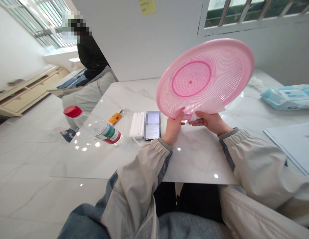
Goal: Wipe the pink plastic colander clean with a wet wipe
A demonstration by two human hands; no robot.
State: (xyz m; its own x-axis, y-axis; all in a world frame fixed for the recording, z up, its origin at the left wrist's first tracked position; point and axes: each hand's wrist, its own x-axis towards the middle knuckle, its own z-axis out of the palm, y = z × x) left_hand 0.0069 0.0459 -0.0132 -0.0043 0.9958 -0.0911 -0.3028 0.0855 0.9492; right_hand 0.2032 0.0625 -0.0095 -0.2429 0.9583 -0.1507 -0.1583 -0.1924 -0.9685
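Observation:
A round pink perforated plastic tray (206,74) is held up and tilted above the white marble table (199,159). My left hand (173,127) grips its lower rim, thumb over the edge. My right hand (211,122) pinches a thin white wipe (209,108) against the tray's lower rim. Both sleeves are light beige.
On the table stand a clear water bottle with a red cap (94,126), an orange small item (115,118), a white power bank (137,125), a phone (152,125), a blue pack of wet wipes (288,97) and papers (293,142). Another person in black (91,56) sits at the far left.

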